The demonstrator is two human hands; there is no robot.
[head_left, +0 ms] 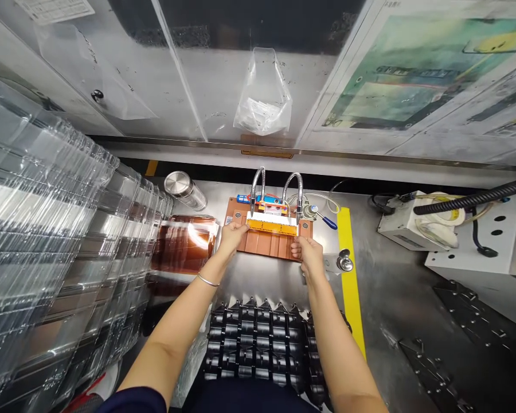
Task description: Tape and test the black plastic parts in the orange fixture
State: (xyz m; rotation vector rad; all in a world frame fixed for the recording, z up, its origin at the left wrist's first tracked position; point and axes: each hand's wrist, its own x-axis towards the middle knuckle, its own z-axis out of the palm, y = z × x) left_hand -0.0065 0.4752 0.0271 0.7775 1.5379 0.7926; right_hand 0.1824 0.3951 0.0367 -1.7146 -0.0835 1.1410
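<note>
left hand (232,235) and right hand (307,252) pinch the ends of a yellow strip (272,226) lying on the brown fixture (269,244), seemingly not yet released

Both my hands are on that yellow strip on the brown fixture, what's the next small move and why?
Probably press the yellow strip flat and square on the brown fixture. The left hand is at the strip's left end and the right hand at its lower right corner, under the two gooseneck nozzles. Whether it already sits seated is not clear.
</note>
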